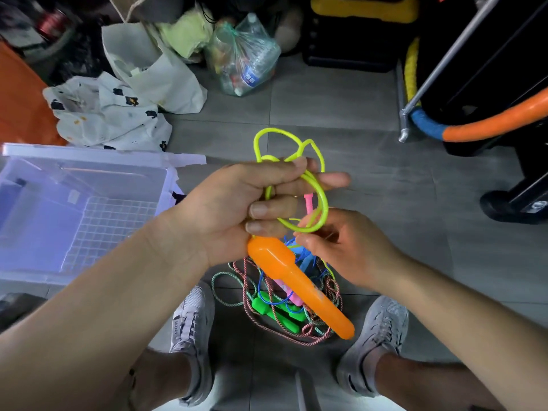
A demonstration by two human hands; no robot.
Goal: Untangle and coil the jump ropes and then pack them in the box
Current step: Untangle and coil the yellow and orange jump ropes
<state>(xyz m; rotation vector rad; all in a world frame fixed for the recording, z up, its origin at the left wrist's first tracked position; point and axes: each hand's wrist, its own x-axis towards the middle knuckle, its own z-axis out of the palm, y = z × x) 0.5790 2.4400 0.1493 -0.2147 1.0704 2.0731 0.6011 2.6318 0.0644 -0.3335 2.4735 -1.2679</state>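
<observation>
Neon-yellow plastic cord [323,203], looped, is gripped by the curled left hand [231,209] with a smooth orange plastic handle [296,283]; one loop is pinched by the right hand [347,250]. Beneath, braided and blue ropes [281,310] are heaped tangled on the floor [385,203], right of a clear plastic box [35,221]. Lettering on a grey shoe [192,315] cannot be read.

Cluttered home storeroom, tiled floor [391,203], bottle-filled bag [246,59]
</observation>
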